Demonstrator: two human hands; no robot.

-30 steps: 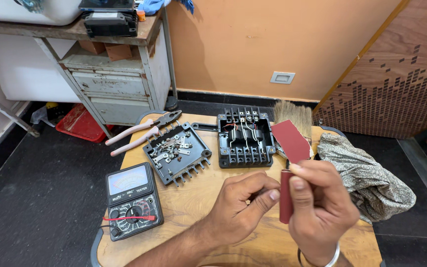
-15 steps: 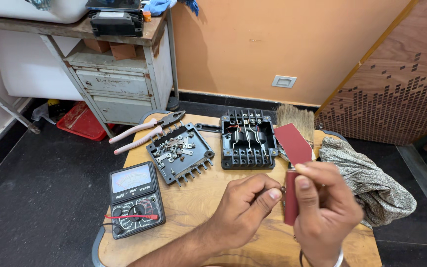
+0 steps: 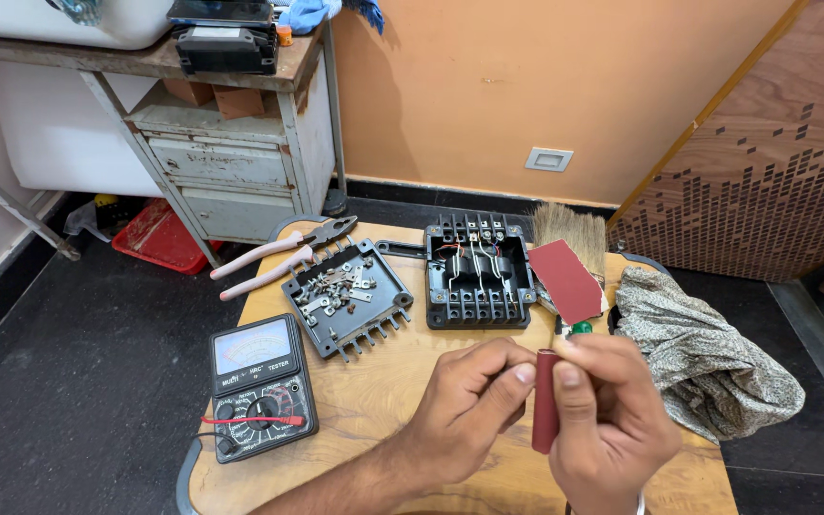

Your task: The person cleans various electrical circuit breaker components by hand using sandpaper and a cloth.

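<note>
Head view. Right hand pinches a dark red strip of abrasive sheet upright over the desk; grip closed on it. Left hand meets it at the strip's top edge, fingertips curled against it, holding nothing else. A green-handled tool shows just beyond the right hand.

Progress, judged: both black housings lie opened; nothing refitted yet.

Containers: black cover tray holds loose metal contacts. Black terminal box holds wires and coils. Another red sheet lies over a brush. Multimeter, pliers, cloth alongside.
</note>
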